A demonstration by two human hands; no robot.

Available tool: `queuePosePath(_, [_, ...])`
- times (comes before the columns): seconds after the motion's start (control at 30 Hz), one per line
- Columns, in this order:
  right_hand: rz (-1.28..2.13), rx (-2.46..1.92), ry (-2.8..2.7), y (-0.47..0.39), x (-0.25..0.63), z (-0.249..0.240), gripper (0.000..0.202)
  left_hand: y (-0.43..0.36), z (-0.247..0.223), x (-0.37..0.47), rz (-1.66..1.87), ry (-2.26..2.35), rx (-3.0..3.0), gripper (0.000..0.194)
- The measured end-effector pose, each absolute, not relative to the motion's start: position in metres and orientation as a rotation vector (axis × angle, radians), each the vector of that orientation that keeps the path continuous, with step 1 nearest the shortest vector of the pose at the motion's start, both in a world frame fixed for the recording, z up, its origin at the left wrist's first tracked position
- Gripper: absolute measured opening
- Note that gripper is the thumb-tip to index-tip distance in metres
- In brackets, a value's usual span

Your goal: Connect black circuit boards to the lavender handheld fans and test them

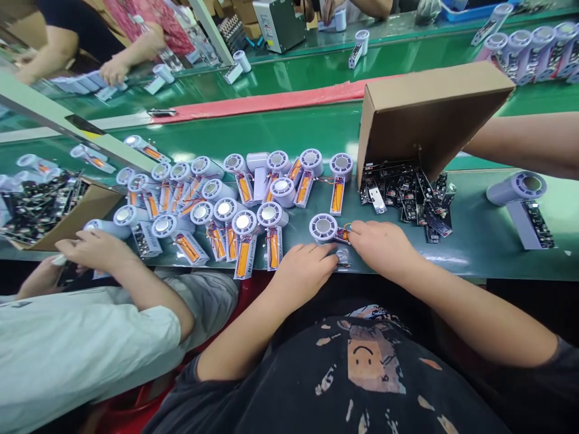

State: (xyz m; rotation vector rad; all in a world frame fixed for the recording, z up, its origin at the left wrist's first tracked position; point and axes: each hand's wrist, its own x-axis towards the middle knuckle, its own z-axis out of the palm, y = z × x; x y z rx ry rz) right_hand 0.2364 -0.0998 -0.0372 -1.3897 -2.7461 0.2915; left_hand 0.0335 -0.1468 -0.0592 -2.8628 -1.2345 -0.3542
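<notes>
A pale purple handheld fan (323,228) lies on the bench in front of me, its round head to the left and its opened handle to the right. Thin wires and a bit of orange show in the handle. My right hand (382,244) is closed, its fingertips pinching the far end of that handle. Just below the fan head, my left hand (307,270) has its fingers bent and pressed together at a small dark part; what they grip is hidden. A small clear plastic piece (344,256) lies between my hands.
Several opened fans (244,226) with orange batteries crowd the left. A tipped cardboard box (438,90) spills circuit boards (411,196) at right, near another person's arm (525,141). One fan (518,187) stands farther right. A co-worker's hand (97,250) works at left.
</notes>
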Motion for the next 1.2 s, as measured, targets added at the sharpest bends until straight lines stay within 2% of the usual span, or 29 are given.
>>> queuePosePath(0.2, [0.453,-1.402,-2.546,-0.089,0.247,-0.045,0.011,-0.148,-0.06,0.025,-0.411,-1.293,-2.985,0.02])
queuePosePath(0.33, [0.605,-1.328,-2.388,-0.086,0.262,-0.051,0.013,-0.153,-0.057,0.025,-0.489,-1.294,-3.041,0.018])
queuePosePath(0.53, [0.834,-0.909,-2.231,-0.1,0.273,-0.063,0.011,-0.15,-0.061,0.041,-0.781,-1.323,-3.146,0.016])
queuePosePath(0.8, [0.723,-0.91,-2.29,-0.123,0.278,-0.071,0.01,-0.146,-0.083,0.051,-1.203,-1.391,-3.049,0.016])
queuePosePath(0.97, [0.681,-1.033,-2.302,-0.125,0.262,-0.063,0.024,-0.155,-0.087,0.042,-1.458,-1.659,-2.93,0.01])
queuePosePath(1.2, [1.081,-1.004,-2.478,-0.09,0.246,-0.069,0.029,-0.16,-0.087,0.029,-1.526,-1.66,-2.904,0.011])
